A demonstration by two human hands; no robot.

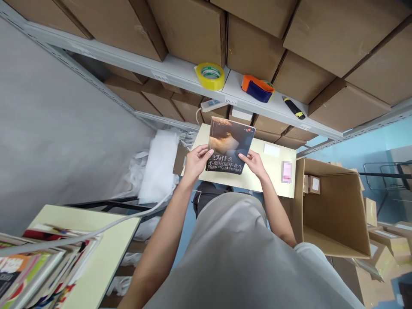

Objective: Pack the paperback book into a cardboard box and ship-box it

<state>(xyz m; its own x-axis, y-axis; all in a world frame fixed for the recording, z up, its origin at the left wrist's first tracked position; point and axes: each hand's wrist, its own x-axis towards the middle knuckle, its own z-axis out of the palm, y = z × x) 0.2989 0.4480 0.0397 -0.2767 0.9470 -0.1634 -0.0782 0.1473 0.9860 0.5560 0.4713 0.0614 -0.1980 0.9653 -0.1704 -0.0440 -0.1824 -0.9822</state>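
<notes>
Head view, book: 1 dark-covered book (232,139), mid-frame, closed, front cover toward the wearer, apparently raised over the bench (247,182).
Done: picking up, judging by the 2-handed hold.
Left undone: setting down; the cover is unopened. Other books (48,270) at lower left lie clear of the hands.
Left hand (197,162): fingers grasping the book's left edge, thumb on the cover.
Right hand (254,163): fingers grasping the lower right edge, thumb likewise.
Forearms: rising from the lower frame, spread apart, angled inward toward the book.

The book cover (230,145) is smooth paper, the big open box (334,204) matt cardboard.
</notes>
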